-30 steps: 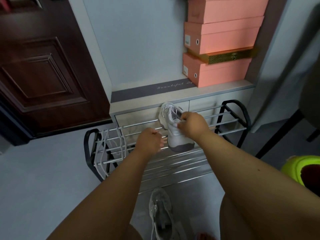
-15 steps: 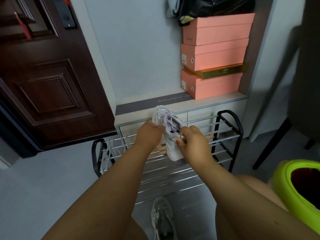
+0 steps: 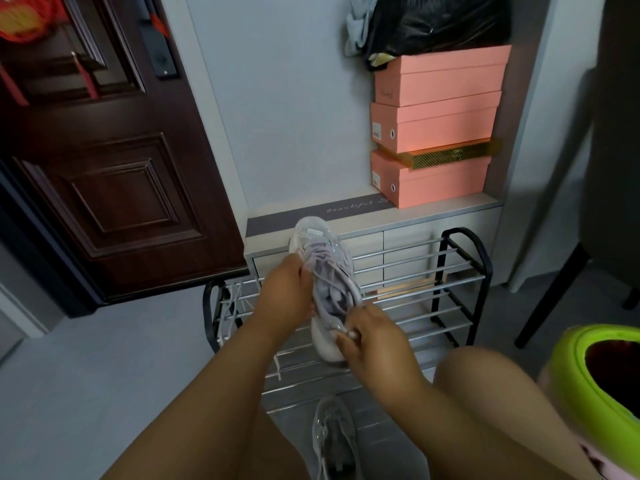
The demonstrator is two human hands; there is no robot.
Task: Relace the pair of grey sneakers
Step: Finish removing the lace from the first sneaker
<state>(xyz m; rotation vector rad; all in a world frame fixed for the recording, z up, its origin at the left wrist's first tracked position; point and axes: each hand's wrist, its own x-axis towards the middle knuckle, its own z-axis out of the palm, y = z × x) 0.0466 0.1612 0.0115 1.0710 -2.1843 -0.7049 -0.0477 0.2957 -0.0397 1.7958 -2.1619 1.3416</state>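
Observation:
A pale grey sneaker [image 3: 325, 271] is held up in front of the shoe rack, toe pointing away from me. My left hand [image 3: 289, 292] grips its left side near the laces. My right hand [image 3: 372, 337] pinches a lace end at the sneaker's near end by the heel. The second grey sneaker [image 3: 334, 441] lies on the floor between my knees. A loose white lace [image 3: 230, 306] hangs over the left end of the rack.
A metal shoe rack [image 3: 446, 299] with black end frames stands before me. Behind it, a low cabinet carries stacked pink shoeboxes [image 3: 436, 126] and a black bag. A dark wooden door [image 3: 104, 174] is at left, a green-rimmed bin [image 3: 588, 386] at right, and a chair leg [image 3: 550, 292].
The sneaker has been lifted and turned so its laces face me. My left hand moved from the rack onto the sneaker's side. My right hand slid toward the heel end.

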